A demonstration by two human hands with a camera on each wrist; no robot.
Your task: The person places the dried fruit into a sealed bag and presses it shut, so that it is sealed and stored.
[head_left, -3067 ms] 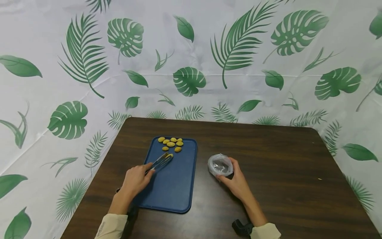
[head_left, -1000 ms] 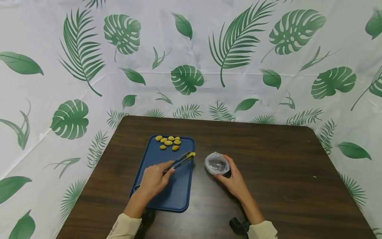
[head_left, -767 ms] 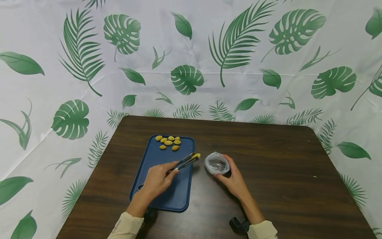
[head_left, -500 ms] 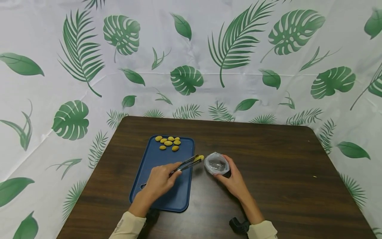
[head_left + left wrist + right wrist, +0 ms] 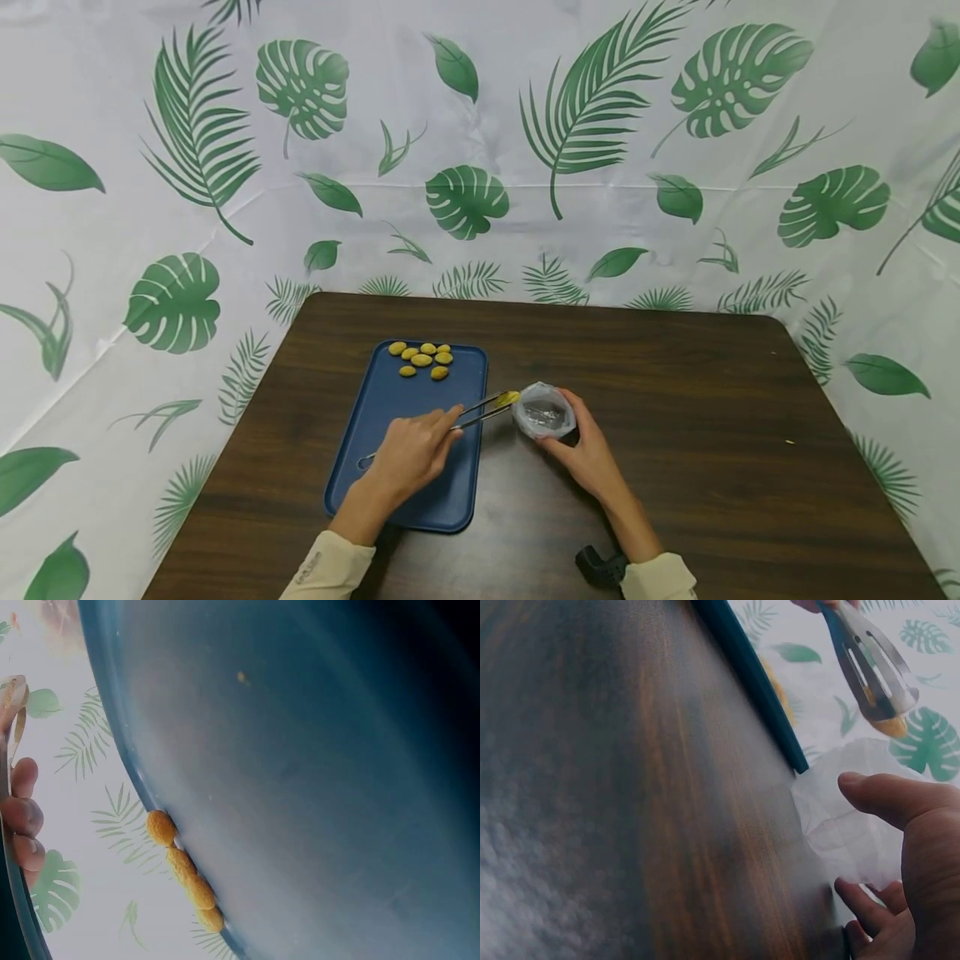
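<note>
My left hand (image 5: 411, 450) grips metal tongs (image 5: 483, 417), whose tips pinch one wrinkled yellow oval piece (image 5: 508, 398). Tongs and piece are at the left rim of a small container lined with a clear plastic bag (image 5: 526, 422). My right hand (image 5: 597, 465) holds that container on the table from its right side, thumb in front. In the right wrist view the slotted tongs head (image 5: 874, 664) hangs above the translucent bag (image 5: 851, 825). More yellow pieces (image 5: 422, 360) lie at the far end of a blue tray (image 5: 408, 412) under my left hand.
The dark wooden table (image 5: 675, 400) carries the tray on the left. A tiny pale scrap (image 5: 790, 442) lies to the right. A white leaf-print cloth (image 5: 465, 267) hangs behind the table and along its sides. Close to my right wrist is a black strapped device (image 5: 598, 567).
My left hand has carried the tongs and yellow piece from the tray rightward, past its edge, to the container's rim. My right hand has stayed on the container.
</note>
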